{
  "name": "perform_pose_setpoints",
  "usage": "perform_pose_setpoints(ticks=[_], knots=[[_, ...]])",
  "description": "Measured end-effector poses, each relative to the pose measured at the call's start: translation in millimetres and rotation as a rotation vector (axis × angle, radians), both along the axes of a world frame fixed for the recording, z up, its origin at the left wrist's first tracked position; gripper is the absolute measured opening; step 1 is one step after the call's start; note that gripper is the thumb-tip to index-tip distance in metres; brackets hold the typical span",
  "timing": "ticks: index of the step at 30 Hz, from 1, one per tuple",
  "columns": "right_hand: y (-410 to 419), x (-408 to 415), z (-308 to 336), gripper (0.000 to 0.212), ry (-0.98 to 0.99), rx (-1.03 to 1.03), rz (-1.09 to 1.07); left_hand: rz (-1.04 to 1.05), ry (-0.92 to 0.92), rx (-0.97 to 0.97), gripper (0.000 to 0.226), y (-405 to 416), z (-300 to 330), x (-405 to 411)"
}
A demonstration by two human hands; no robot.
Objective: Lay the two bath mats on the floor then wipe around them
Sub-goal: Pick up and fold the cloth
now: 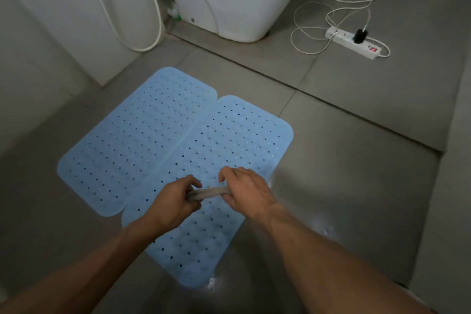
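My left hand and right hand each close their grip on one end of a twisted, beige cloth, fingers curled tight around it, held just above the mats. The two pale blue bath mats lie flat on the grey tiled floor, long edges touching, the right one reaching nearer to me at 6 o'clock. A white toilet stands at 12 o'clock, and a power strip with looped cord lies at 2 o'clock.
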State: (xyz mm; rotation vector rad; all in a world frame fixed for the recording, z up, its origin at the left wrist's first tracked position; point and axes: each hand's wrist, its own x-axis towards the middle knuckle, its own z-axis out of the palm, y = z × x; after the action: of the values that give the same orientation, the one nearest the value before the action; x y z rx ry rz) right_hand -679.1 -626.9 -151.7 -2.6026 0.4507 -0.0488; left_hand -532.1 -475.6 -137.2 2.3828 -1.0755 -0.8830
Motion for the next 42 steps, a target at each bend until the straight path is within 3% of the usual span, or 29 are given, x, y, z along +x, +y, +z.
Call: perform_pose_setpoints(ticks=[3,14,19,25,29,33,42], knots=[[-41.0,-12.5,59.7,0.022,0.039,-0.085,-0.044,0.006,0.01,-0.008,0.013,-37.5,55.8,-25.6],[-176.6,-63.7,314.2,0.025,0.215,-0.125,-0.081,-0.025,0.087,-0.003,0.026,-169.6,303.5,-48.1],[-232.4,-59.2,399.2,0.023,0.234,-0.149,-0.054,-0.021,-0.086,-0.013,0.017,-210.0,396.9,-40.7],[-273.4,-24.4,484.1,0.028,0.303,-0.078,-0.052,-0.047,-0.128,-0.001,0.022,-229.8,469.7,-13.0],[-285.6,12.2,529.1,0.03,0.353,-0.051,-0.046,0.102,0.254,-0.202,0.031,-228.9,508.5,19.1],[-292.9,48.5,556.5,0.034,0.364,0.023,-0.047,0.201,0.383,-0.281,0.023,-224.3,536.8,56.4],[-303.5,119.3,604.5,0.023,0.23,0.401,-0.083,0.305,0.185,-0.222,0.021,-225.4,575.6,133.5]])
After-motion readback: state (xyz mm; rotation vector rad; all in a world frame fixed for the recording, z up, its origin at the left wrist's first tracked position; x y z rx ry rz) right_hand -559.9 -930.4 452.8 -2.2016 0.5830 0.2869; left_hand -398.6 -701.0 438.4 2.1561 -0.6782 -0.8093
